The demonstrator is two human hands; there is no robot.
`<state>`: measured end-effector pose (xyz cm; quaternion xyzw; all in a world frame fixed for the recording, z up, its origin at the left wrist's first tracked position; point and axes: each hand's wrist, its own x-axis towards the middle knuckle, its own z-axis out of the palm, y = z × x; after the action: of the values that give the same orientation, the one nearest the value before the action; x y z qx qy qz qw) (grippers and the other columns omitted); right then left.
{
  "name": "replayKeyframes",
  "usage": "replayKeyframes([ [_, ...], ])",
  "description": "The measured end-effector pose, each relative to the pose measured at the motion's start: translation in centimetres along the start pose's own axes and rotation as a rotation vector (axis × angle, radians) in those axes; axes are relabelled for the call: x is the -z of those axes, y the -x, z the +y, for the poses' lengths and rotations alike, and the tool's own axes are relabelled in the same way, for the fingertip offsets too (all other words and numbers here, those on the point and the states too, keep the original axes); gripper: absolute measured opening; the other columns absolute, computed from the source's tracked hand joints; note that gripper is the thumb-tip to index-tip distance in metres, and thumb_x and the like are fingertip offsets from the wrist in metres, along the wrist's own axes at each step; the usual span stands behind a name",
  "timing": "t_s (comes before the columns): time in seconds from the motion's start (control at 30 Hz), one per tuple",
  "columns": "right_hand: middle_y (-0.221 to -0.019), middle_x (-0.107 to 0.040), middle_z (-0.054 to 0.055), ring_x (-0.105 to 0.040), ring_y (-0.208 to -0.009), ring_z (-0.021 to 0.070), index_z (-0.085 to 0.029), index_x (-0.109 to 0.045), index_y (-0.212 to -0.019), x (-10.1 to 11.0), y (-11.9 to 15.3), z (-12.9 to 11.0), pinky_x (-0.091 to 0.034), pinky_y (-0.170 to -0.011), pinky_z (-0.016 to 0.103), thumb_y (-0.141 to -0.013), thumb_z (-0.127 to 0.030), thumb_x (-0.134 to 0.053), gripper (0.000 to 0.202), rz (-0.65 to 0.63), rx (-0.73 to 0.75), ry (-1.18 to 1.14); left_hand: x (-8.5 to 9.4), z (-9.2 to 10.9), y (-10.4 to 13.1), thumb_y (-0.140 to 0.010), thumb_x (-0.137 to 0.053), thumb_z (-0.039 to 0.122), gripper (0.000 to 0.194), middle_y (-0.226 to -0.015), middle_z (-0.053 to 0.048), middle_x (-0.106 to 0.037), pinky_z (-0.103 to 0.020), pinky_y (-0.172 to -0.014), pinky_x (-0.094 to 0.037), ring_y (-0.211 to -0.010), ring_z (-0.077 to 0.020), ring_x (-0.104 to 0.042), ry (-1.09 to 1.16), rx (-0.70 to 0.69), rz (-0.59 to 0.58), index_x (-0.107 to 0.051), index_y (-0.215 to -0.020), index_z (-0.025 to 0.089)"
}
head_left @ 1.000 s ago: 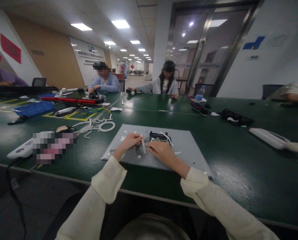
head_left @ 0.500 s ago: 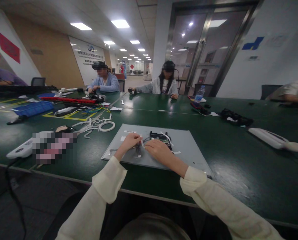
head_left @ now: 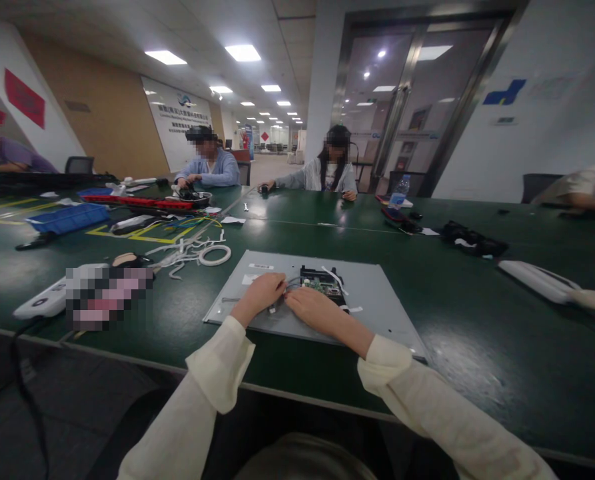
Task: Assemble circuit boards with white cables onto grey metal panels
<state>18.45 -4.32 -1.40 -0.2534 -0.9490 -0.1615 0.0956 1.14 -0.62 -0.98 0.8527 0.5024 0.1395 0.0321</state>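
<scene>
A flat grey metal panel (head_left: 372,293) lies before me on the table. My left hand (head_left: 261,297) rests low over its left half, thumb and fingers pinched together near a bundle of thin cables (head_left: 293,281). Close beside it, my right hand (head_left: 313,307) has its fingers closed and bent down at the same spot; whatever the fingertips hold is hidden. Just beyond the right hand sits a green circuit board (head_left: 319,285) in a black frame. White tape strips (head_left: 338,279) cross the frame's right side. A small cable connector (head_left: 272,309) shows below the left fingers.
Left of the panel lie a white tape roll (head_left: 214,255) and loose white strips (head_left: 181,248). Farther left are a blue tray (head_left: 70,217) and a white device (head_left: 60,291). A bottle (head_left: 400,191) and a black bundle (head_left: 473,239) stand right. Other people sit across the table.
Both hands have come down closer to the panel and nearer each other. The white tape strip that stood up between my fingers is no longer visible there.
</scene>
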Motion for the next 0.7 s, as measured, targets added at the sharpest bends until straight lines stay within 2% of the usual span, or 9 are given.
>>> replayKeyframes([
  [0.37, -0.097, -0.061, 0.01, -0.057, -0.092, 0.0173, -0.011, -0.057, -0.092, 0.28, 0.01, -0.03, -0.042, -0.087, 0.033, -0.087, -0.012, -0.043, 0.015, 0.005, 0.012, 0.013, 0.16, 0.14, -0.18, -0.089, -0.037, 0.028, 0.023, -0.085, -0.009, -0.063, -0.029, -0.075, -0.039, -0.084, -0.02, -0.058, -0.041, 0.023, -0.035, -0.057, -0.085, 0.017],
  [0.53, -0.093, -0.062, 0.01, -0.057, -0.091, 0.0164, -0.011, -0.056, -0.089, 0.28, -0.17, 0.03, -0.041, -0.088, 0.033, -0.086, -0.011, -0.045, 0.012, -0.004, 0.019, -0.002, 0.23, 0.42, -0.06, -0.087, -0.04, 0.028, 0.02, -0.084, -0.009, -0.064, -0.029, -0.074, -0.04, -0.085, -0.0207, -0.059, -0.055, 0.066, -0.015, -0.058, -0.086, 0.017],
  [0.7, -0.089, -0.062, 0.009, -0.057, -0.088, 0.0158, -0.012, -0.056, -0.087, 0.35, -0.26, -0.07, -0.041, -0.088, 0.032, -0.087, -0.011, -0.044, 0.013, 0.0, 0.003, 0.0, 0.28, 0.62, 0.1, -0.088, -0.038, 0.029, 0.023, -0.087, -0.011, -0.064, -0.03, -0.073, -0.04, -0.084, -0.0221, -0.06, -0.105, 0.05, -0.016, -0.057, -0.09, 0.017],
])
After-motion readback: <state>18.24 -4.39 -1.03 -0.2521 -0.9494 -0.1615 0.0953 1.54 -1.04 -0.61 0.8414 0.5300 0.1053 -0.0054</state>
